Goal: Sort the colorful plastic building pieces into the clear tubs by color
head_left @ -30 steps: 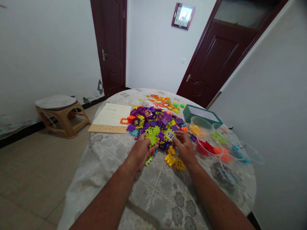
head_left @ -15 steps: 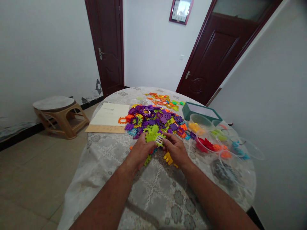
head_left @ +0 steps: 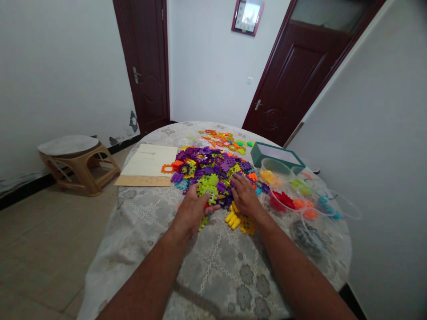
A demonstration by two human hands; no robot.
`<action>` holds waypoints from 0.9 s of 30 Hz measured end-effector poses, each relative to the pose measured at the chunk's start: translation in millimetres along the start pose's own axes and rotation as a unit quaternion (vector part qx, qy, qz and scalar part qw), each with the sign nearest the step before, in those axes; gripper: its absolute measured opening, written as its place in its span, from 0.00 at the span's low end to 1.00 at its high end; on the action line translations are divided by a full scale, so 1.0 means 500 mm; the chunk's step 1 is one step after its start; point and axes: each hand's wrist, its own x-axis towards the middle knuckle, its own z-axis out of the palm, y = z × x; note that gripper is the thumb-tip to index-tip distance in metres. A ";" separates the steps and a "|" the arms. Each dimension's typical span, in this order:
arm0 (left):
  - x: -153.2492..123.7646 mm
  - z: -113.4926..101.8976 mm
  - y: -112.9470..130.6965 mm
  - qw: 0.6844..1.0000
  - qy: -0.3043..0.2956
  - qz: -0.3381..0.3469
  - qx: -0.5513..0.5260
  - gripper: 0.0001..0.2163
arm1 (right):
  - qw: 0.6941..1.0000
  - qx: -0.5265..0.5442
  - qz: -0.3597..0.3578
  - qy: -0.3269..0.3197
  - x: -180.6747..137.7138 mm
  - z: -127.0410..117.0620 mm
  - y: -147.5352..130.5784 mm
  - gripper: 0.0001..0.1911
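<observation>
My left hand [head_left: 191, 208] is closed on a lime-green interlocking plastic piece [head_left: 208, 183] with a white window grid [head_left: 211, 195] in it; its thumb lies at the window and another finger points out to the right. At the near right side of the heap of purple plastic pieces [head_left: 227, 163], my right hand [head_left: 246, 195] has its fingers apart, fingertips touching the pieces. Part of those fingertips is hidden. Just below the right hand lie a yellow finger-like piece [head_left: 232, 218] and a yellow lattice piece [head_left: 247, 226].
Clear plastic tubs [head_left: 276, 171] with sorted pieces, red ones [head_left: 283, 201] among them, stand at the right. Behind them is a green box [head_left: 276, 155]. An open notebook [head_left: 150, 162] lies left, a ruler-like strip [head_left: 143, 181] along its near edge. Orange pieces [head_left: 220, 138] are spread at the back.
My right hand has let go of the green piece and moved up and right to the heap. My left hand has shifted slightly left, still holding the green piece. The yellow lattice piece now shows.
</observation>
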 end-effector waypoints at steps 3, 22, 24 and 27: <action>0.006 -0.004 -0.002 1.000 0.007 0.010 -0.004 0.19 | 0.998 -0.063 0.020 -0.023 -0.009 0.007 0.031 0.16; 0.003 0.000 0.005 1.000 0.005 0.001 -0.015 0.17 | 0.999 0.028 0.023 0.025 -0.018 0.038 0.028 0.08; 0.003 -0.002 0.005 1.000 0.000 0.002 -0.007 0.15 | 0.997 0.056 0.035 0.050 -0.013 0.028 0.022 0.09; 0.003 -0.004 0.004 1.000 -0.016 0.004 0.010 0.13 | 0.987 0.081 0.084 0.106 -0.003 0.004 0.006 0.11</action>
